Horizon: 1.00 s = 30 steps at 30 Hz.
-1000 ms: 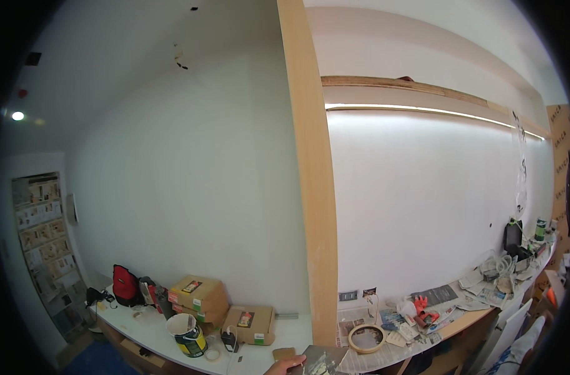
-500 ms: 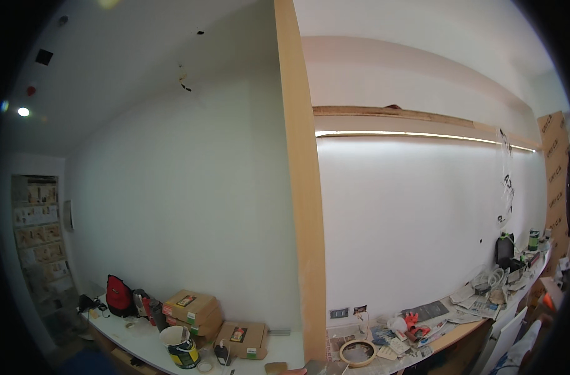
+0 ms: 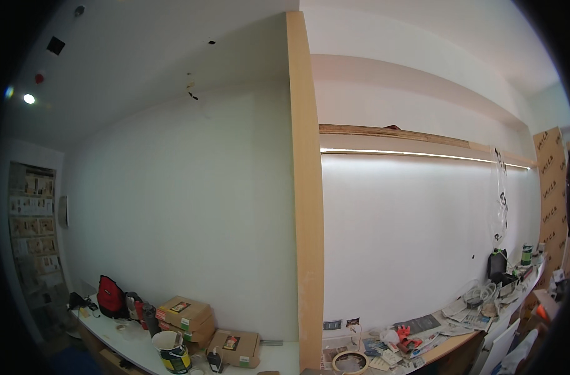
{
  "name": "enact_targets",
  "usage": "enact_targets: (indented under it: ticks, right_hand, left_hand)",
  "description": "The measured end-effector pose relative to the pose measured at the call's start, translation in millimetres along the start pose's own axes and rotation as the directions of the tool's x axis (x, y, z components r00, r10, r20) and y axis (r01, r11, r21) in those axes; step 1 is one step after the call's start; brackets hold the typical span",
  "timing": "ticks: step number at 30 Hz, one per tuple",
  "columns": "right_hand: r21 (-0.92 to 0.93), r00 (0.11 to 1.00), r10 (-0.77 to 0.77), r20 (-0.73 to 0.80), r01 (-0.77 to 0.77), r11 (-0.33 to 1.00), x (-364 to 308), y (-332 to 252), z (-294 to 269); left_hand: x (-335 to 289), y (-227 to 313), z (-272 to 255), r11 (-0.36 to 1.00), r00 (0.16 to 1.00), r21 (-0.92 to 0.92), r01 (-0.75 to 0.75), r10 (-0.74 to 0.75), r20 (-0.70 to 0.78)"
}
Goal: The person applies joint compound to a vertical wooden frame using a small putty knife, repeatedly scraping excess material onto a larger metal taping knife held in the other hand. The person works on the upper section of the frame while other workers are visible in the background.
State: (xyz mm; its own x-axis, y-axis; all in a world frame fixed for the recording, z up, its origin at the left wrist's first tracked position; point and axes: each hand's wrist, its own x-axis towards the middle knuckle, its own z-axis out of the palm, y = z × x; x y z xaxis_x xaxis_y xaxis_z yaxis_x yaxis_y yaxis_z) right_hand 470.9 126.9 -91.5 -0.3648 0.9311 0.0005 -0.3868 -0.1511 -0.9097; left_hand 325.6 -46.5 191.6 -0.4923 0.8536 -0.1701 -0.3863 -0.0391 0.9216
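Neither of my hands shows in the head view now. At the lower edge, a sliver of something brown point(image 3: 268, 373) sits left of the wooden post point(image 3: 308, 187); too little of it shows to tell its kind. Nearest to it on the white counter point(image 3: 278, 356) are a cardboard box point(image 3: 235, 347), a small black bottle-like thing point(image 3: 214, 360) and a paint bucket point(image 3: 171, 354) with a dark and yellow label. Right of the post, a roll of tape point(image 3: 350, 362) lies on the newspaper-covered counter.
Stacked cardboard boxes point(image 3: 186, 317) and a red and black backpack point(image 3: 112, 297) stand at the left. At the right are a red tool point(image 3: 407, 337), newspapers point(image 3: 467, 319), a coiled clear hose point(image 3: 481, 292), a black case point(image 3: 497, 266) and a green can point(image 3: 526, 253). A light strip point(image 3: 422, 156) crosses the wall.
The view has tilted up, and the upper post and shelf sit lower in it. Fingertips and a flat piece by the post's foot at the lower edge have gone out of view.
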Motion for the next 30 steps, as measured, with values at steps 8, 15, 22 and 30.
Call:
enact_targets:
  ticks: [8, 15, 22, 30]
  right_hand:
    - [0.249, 0.99, 0.14, 0.02, -0.141, 0.958, -8.7, -9.4, 3.0]
    - [0.258, 0.984, 0.179, -0.026, -0.166, 0.952, -20.0, -27.1, 6.6]
    - [-0.014, 0.996, -0.053, -0.075, 0.052, 0.999, -28.6, -38.0, 12.4]
    - [0.235, 0.975, 0.155, 0.157, -0.189, 0.953, -25.4, -39.1, 58.9]
  left_hand:
    - [33.0, -36.0, -27.3, 0.999, 0.992, -0.008, -0.037, 0.038, 0.124]
    - [15.8, -24.7, -14.6, 0.994, 0.994, -0.08, 0.072, -0.065, 0.087]
    - [-4.4, -13.8, -7.5, 0.987, 0.988, -0.129, 0.099, -0.081, 0.135]
    - [-25.3, -7.8, -11.8, 0.956, 0.992, -0.288, 0.055, -0.084, -0.092]
